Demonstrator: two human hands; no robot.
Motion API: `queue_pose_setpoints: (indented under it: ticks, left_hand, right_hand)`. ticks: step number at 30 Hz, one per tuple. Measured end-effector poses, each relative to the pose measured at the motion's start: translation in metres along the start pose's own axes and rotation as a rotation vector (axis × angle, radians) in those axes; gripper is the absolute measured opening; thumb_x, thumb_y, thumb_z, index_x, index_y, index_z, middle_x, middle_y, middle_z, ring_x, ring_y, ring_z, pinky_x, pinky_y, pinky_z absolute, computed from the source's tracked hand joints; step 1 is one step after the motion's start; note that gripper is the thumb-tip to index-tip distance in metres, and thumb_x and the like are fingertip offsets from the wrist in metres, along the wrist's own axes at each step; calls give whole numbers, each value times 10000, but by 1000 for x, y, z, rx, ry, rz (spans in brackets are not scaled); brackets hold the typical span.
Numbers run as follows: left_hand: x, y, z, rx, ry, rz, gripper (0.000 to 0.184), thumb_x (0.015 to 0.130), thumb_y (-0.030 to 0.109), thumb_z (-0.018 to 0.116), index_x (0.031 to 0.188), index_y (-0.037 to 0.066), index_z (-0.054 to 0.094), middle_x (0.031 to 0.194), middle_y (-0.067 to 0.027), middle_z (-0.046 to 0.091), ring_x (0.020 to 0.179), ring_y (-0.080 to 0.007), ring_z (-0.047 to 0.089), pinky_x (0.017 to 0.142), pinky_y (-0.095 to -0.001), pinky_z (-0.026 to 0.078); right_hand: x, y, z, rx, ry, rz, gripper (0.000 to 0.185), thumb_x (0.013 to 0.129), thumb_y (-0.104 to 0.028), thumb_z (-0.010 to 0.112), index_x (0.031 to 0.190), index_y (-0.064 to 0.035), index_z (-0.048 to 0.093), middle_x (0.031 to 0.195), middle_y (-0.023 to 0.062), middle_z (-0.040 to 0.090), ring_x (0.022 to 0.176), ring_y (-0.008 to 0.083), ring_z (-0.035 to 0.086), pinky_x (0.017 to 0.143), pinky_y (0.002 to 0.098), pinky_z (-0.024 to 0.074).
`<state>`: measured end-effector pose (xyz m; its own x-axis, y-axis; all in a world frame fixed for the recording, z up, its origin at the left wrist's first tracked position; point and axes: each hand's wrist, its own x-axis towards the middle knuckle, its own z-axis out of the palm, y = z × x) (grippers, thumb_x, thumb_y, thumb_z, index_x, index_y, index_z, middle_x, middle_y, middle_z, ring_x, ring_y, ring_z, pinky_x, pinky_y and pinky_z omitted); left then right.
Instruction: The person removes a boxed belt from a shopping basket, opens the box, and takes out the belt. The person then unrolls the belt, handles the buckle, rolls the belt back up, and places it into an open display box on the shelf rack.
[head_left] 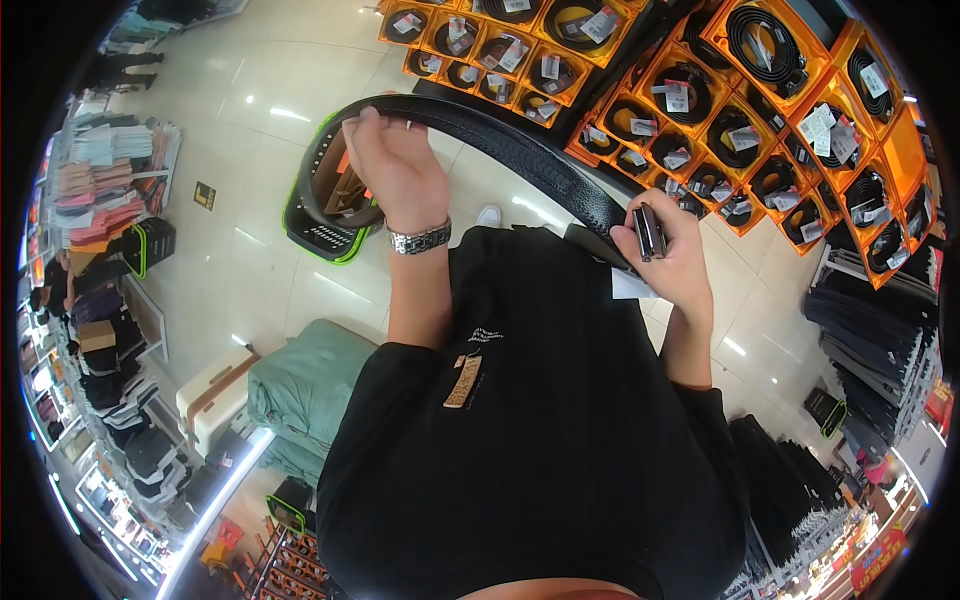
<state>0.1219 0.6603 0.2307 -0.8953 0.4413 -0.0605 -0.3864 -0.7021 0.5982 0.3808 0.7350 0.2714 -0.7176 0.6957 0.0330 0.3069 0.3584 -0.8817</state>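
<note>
A black textured leather belt [520, 150] arches between my two hands in front of my chest. My left hand [400, 170], with a metal watch [420, 239] on its wrist, has its fingers curled over the belt's left stretch. My right hand [675, 245] grips the other end at the dark metal buckle [649, 233]. Below that hand hangs a white tag [630, 284]. The belt's left end curves down in front of a black shopping basket with a green rim [290, 215], which stands on the floor with something brown inside.
Orange display bins [690, 110] with several coiled, tagged belts rise ahead and to the right. Dark trousers [865, 310] hang at the far right. Folded clothes [105, 185] line the left. A green cloth-covered pile [310, 385] stands close at my left.
</note>
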Motion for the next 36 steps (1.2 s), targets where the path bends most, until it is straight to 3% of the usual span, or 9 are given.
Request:
queue_pose_setpoints:
  ticks: [3,9,14,16,18,20,22,26,36]
  left_hand:
    - [-1,-2,-7,301,4,206,144,895,179,507,999,88,548,981,-63,601,896,-207,576,818,-362,475]
    - [5,4,-12,104,25,123,225,946,212,449,1095,60,523,990,-63,611,898,-185,604,803,-349,514]
    - [11,10,-13,322,-210,230,149,815,27,501,963,8,494,986,-136,608,842,-218,610,794,-354,516]
    - [12,5,-16,460,-28,304,108,804,-11,463,904,28,475,943,-109,585,813,-213,601,781,-361,515]
    - [7,8,-6,344,-108,180,79,841,65,461,915,48,483,894,-70,553,804,-206,588,788,-356,503]
    - [15,8,-10,167,79,70,154,887,219,491,904,66,488,813,-51,520,711,-195,545,713,-343,479]
    - [14,15,-15,205,-70,-53,310,905,383,459,898,76,501,729,-28,459,629,-171,455,637,-331,414]
    - [14,21,-11,-45,-126,-365,535,936,555,282,834,87,519,637,1,323,574,-149,328,589,-304,336]
    - [-15,-4,12,84,-237,-322,448,959,448,287,804,78,485,643,-18,383,565,-150,341,571,-315,327]
  right_hand:
    - [-1,2,-3,-13,-15,27,217,735,-85,729,832,-34,541,645,39,513,553,110,469,526,250,389]
    - [0,6,-7,16,2,50,225,732,-83,735,812,-29,532,641,40,505,550,116,455,523,249,376]
    - [0,6,-8,17,14,18,229,736,-96,735,804,-24,529,630,40,488,542,119,435,521,252,366]
    - [1,11,-8,18,18,19,230,738,-101,736,803,-24,529,623,40,478,541,116,426,516,253,358]
    - [1,17,-8,20,21,19,232,739,-106,737,801,-23,529,616,40,467,540,112,417,511,254,350]
    - [0,25,-10,25,49,69,236,736,-114,743,800,-23,535,602,29,449,538,97,397,497,259,331]
    - [-2,27,-11,41,55,107,209,761,-104,730,792,-22,541,623,6,481,565,77,411,525,241,350]
    - [0,29,-12,366,231,49,137,848,-35,622,803,-21,493,854,69,664,726,66,496,696,233,403]
    - [-2,31,-23,635,484,-30,178,858,-139,630,945,-36,513,808,98,590,647,116,515,598,245,410]
